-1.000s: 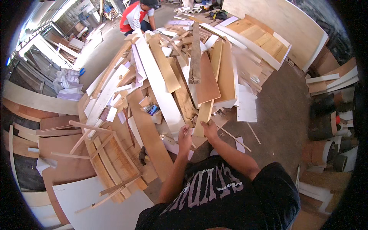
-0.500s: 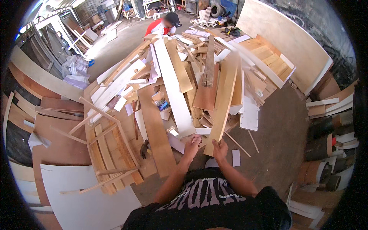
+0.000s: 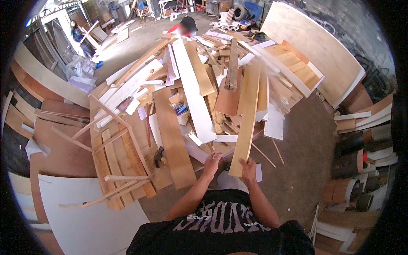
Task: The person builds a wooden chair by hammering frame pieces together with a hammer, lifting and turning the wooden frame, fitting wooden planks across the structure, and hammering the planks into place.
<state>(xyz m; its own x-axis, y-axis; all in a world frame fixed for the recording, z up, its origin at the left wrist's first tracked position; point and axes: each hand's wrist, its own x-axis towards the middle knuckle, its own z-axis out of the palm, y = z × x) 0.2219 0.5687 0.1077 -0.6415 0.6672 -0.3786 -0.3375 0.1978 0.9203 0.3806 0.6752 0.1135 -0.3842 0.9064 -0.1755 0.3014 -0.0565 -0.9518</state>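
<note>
A long, light-brown wooden plank point(image 3: 246, 123) slants up and away from me over a heap of wood. My right hand point(image 3: 248, 168) grips its near end, thumb on top. To the left of that end, my left hand point(image 3: 212, 165) is closed, apart from the plank; whatever its fingers may hold is hidden. Ahead of the left hand lies a long white board point(image 3: 195, 93) on the heap. A broad brown board point(image 3: 173, 140) leans beside it, with a hammer point(image 3: 159, 157) next to its left edge.
A slatted wooden frame point(image 3: 123, 159) lies at the left, near a large white sheet point(image 3: 85, 216). One co-worker point(image 3: 185, 27) bends behind the heap; another person point(image 3: 78, 36) stands by the doorway. A large panel point(image 3: 312, 55) leans at the far right.
The plank's near end has come slightly closer to me, with my right hand still on it. The co-worker behind the heap has sunk lower, and a person now shows by the doorway.
</note>
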